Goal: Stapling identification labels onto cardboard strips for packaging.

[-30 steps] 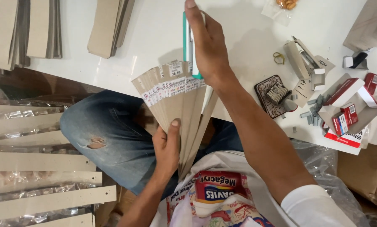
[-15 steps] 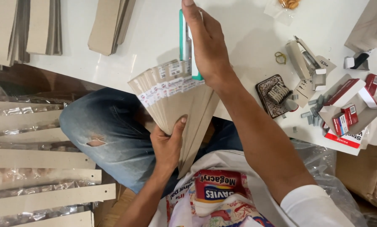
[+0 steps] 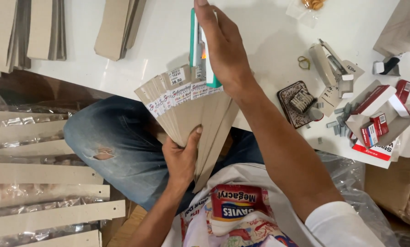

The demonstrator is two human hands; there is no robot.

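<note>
We see the left hand (image 3: 182, 158) gripping a fanned stack of cardboard strips (image 3: 191, 114) above the lap. The right hand (image 3: 221, 50) grasps a green tool (image 3: 195, 36) over their labelled tops. A stapler (image 3: 328, 64) lies rightward on the white desk (image 3: 260, 27).

The right hand (image 3: 223, 50) is covering most of the green-edged tool (image 3: 196, 45) it grips, its fingertips running off the top edge, while the left hand (image 3: 182, 158) is hiding the fanned cardboard strips' (image 3: 186, 110) lower ends.
</note>
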